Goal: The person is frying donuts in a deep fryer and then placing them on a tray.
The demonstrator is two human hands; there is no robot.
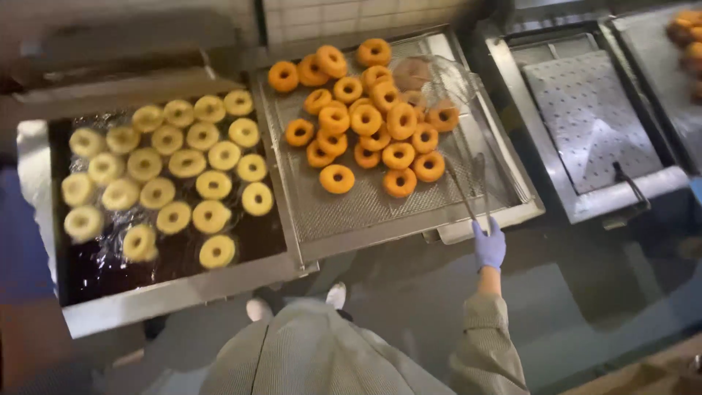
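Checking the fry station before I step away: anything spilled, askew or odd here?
Nothing stands out. Pale doughnuts float in the fryer, browned ones sit piled on the draining tray, and the gloved right hand holds a wire skimmer over them. No spills visible.

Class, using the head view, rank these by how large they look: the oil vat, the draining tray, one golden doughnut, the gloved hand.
1. Oil vat and draining tray: too alike to rank.
2. Gloved hand.
3. Golden doughnut, only slightly smaller.

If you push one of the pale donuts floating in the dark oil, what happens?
A pale donut would probably glide and bump its neighbours, since they float packed together in the oil. It is likely soft and slippery: still unbrowned and oil-coated, unlike the orange donuts draining nearby.
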